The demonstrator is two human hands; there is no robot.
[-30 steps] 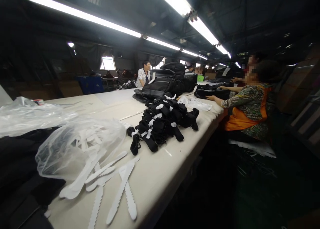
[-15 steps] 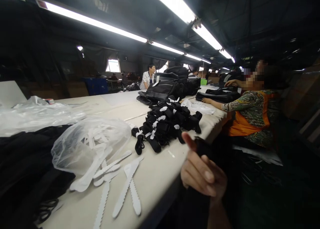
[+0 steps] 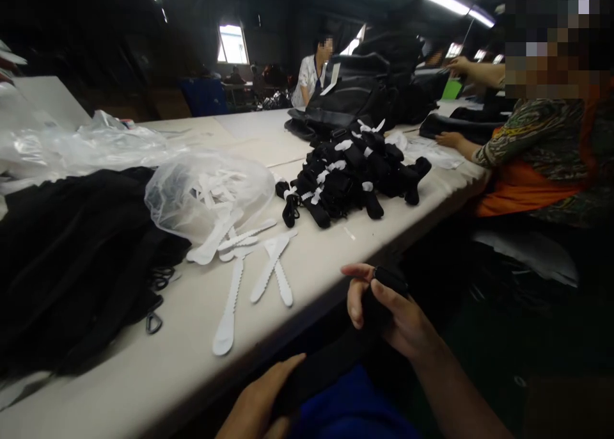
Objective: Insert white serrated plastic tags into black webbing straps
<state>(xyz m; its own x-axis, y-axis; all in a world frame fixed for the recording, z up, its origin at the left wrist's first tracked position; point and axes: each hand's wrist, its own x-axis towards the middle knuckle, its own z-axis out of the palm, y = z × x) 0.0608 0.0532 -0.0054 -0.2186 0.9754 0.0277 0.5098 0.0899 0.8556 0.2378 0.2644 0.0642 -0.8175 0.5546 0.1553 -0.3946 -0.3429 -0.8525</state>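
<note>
Head view: black strap (image 3: 329, 365) runs between both hands, just off the near edge of the table (image 3: 330, 250). I see the right hand (image 3: 407, 324) curled round its upper part, index finger jutting out; the left hand (image 3: 261, 391) at the lower part, fingers partly hidden, grip unclear to me. On the tabletop: white strips (image 3: 229, 314), clear bag (image 3: 167, 196), strap heap (image 3: 336, 180).
</note>
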